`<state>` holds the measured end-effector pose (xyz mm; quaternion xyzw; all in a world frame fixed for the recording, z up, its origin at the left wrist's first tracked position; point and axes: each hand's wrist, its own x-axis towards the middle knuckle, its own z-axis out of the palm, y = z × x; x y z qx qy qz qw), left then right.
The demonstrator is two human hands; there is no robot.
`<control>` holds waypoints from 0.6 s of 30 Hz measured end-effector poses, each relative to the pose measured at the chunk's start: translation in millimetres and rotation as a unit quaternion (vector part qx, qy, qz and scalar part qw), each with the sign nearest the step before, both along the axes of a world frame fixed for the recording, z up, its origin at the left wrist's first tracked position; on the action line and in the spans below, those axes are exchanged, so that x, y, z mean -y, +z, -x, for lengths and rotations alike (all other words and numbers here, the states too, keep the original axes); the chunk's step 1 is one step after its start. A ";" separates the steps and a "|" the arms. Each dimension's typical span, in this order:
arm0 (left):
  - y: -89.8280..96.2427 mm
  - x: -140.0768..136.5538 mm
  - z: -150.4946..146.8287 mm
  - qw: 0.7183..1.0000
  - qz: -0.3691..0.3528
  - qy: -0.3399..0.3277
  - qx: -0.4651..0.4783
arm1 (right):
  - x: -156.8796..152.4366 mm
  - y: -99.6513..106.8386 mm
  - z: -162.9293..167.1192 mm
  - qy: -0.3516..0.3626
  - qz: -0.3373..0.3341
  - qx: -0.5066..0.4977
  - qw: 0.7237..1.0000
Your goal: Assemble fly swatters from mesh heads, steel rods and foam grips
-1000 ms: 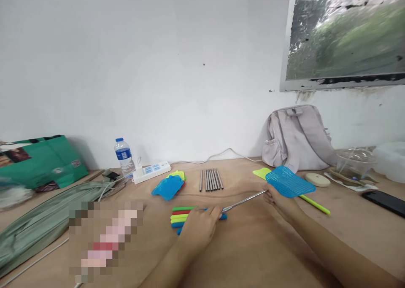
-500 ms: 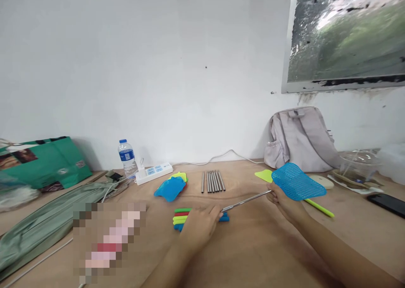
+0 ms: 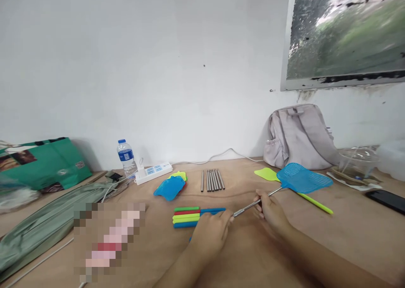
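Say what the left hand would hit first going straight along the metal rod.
Likely the right hand, which holds the metal rod ahead of the left hand; the blue mesh head comes after. Exact depth is unclear from one view.

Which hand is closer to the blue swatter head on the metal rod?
The right hand: it holds the metal rod close to the blue swatter head. The left hand is farther off, leftward, toward the rod's opposite end.
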<state>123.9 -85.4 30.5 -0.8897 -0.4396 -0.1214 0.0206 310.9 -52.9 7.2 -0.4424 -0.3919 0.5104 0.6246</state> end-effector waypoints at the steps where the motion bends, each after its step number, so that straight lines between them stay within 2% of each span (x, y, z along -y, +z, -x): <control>1: 2.7 1.0 1.6 1.000 0.025 0.001 0.017 | -2.8 2.5 -5.6 -0.025 -0.001 0.000 1.000; 4: 10.7 3.4 7.1 0.993 0.104 0.004 0.060 | -10.2 9.8 -23.6 -0.081 -0.021 -0.021 0.996; 7: 16.5 3.4 12.1 0.988 0.135 -0.005 0.073 | -16.6 14.7 -39.9 -0.070 -0.058 -0.068 0.994; 13: 18.9 -1.4 18.5 0.994 0.102 -0.002 0.044 | -29.8 18.2 -71.0 -0.122 -0.067 -0.070 0.988; 18: 18.0 -6.9 23.5 0.998 0.056 0.011 -0.027 | -36.9 21.2 -103.7 -0.167 -0.089 -0.052 0.981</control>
